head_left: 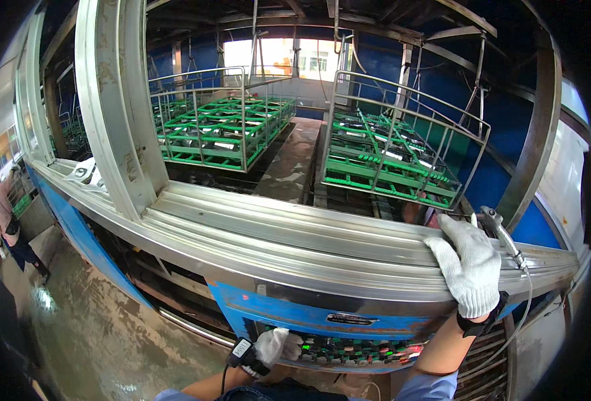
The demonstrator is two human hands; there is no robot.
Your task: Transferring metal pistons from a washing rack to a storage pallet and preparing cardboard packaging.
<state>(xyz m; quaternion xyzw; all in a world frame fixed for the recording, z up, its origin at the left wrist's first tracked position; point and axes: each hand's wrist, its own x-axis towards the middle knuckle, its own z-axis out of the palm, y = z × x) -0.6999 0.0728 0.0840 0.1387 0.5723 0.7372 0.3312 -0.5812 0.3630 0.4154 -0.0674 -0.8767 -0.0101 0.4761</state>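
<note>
My right hand [468, 264], in a white knit glove, lies on the ridged metal rail [295, 234] with its thumb apart from the fingers. Just beside it on the rail's right end is a metal spray or air gun [502, 234] with a thin pale hose; the hand does not grip it. Lower down, my gloved left hand [275, 345] is at the left end of a control panel [355, 351] with several coloured buttons and lit green and red spots. Its fingers stretch toward the buttons; whether they touch one, I cannot tell.
Behind the rail hang two wire-frame baskets with green racks [222, 127] [389, 157] carrying dark, shiny parts. A metal post [118, 107] rises from the rail at left. A white item [87, 175] lies beyond it. Far left, a person [8, 220] stands on the wet floor [101, 327].
</note>
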